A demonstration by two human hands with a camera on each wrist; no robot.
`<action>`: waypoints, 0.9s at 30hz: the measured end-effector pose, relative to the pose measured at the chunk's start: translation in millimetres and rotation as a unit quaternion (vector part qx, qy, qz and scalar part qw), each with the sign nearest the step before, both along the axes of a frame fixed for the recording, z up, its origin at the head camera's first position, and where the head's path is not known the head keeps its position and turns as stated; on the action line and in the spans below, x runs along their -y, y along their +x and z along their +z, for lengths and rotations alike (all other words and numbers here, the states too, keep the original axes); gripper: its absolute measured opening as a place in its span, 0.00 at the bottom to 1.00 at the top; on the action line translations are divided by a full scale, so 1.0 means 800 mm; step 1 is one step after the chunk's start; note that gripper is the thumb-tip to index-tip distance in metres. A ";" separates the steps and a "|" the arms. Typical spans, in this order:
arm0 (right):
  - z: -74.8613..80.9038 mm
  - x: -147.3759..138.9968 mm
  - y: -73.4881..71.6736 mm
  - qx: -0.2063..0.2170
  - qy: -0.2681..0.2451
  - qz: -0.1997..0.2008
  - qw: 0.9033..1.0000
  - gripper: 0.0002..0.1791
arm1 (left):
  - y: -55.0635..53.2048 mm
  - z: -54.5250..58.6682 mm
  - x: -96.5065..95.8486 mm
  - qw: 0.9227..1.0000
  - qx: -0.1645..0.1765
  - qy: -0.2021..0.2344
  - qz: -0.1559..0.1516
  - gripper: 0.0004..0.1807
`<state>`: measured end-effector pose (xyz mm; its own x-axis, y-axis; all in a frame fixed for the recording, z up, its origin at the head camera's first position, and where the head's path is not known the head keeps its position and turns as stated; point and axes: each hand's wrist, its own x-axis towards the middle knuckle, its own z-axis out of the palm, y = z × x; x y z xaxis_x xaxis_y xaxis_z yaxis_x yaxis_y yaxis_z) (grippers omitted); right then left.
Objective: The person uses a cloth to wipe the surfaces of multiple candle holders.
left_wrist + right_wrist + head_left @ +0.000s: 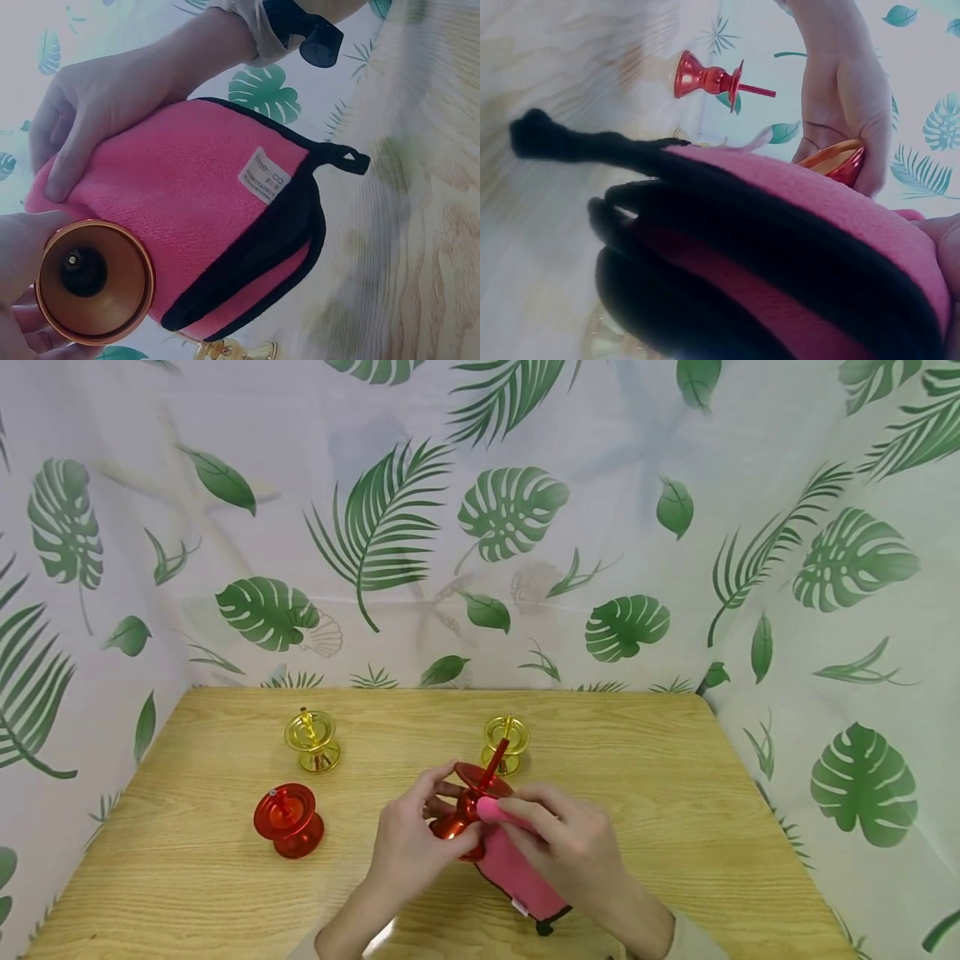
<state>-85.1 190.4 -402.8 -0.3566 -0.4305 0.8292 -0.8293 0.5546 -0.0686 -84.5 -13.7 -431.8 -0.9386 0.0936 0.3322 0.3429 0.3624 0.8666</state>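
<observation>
My left hand grips a shiny red candle holder by its lower part, tilted off the table, its thin central rod pointing up and away. In the left wrist view the hollow underside of its base faces the camera. My right hand pinches a folded pink cloth with black edging and presses it against the holder's stem below the dish. A white label and a black hanging loop show on the cloth in the left wrist view.
Another red candle holder stands upright on the left of the wooden table. Two gold holders stand farther back, one gold holder at the left and one gold holder just beyond my hands. A leaf-patterned curtain encloses the table.
</observation>
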 end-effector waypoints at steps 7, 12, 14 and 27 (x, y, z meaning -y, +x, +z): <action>-0.011 -0.011 -0.003 0.025 -0.026 0.015 0.999 0.14 | -0.003 0.000 0.001 0.994 0.082 0.079 -0.007 0.35; -0.019 -0.018 -0.005 0.044 -0.044 0.009 0.998 0.15 | -0.004 0.001 0.002 0.989 0.107 0.097 0.005 0.22; -0.022 -0.021 -0.006 0.052 -0.049 0.007 0.997 0.15 | -0.004 0.001 0.002 0.990 0.105 0.089 0.011 0.20; -0.033 -0.047 -0.012 0.167 -0.076 -0.024 0.983 0.12 | -0.004 0.009 0.019 0.999 -0.031 0.005 -0.002 0.23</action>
<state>-94.6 228.0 -429.1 -0.6371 -0.2870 0.7153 -0.7193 0.5549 -0.4180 -88.0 -29.2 -424.8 -0.9157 0.0931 0.3910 0.3976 0.3518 0.8475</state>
